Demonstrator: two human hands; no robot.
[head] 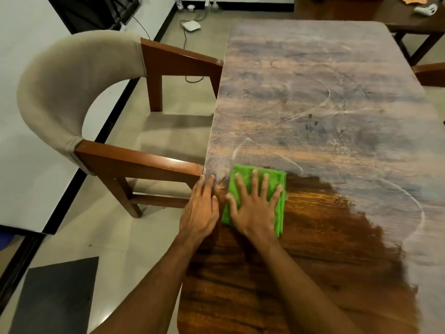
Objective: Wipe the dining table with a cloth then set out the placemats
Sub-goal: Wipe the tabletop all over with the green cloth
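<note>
The right grip (255, 208) lies flat, fingers spread, pressing the folded green cloth (245, 171) onto the table (325, 80). The left grip (201, 206) rests open on the table edge just beside it. Behind the right grip the wood looks dark and wiped. Ahead of it and off to its right most of the top is hazy and streaked (likely unwiped). No placemats are in view, so that step seems wholly left.

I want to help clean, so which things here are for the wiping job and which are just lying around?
For the job: green cloth, dining table, right hand pressing the cloth, left hand resting on the table.
Just lying about: chair, white box on the floor, dark floor mat.
</note>
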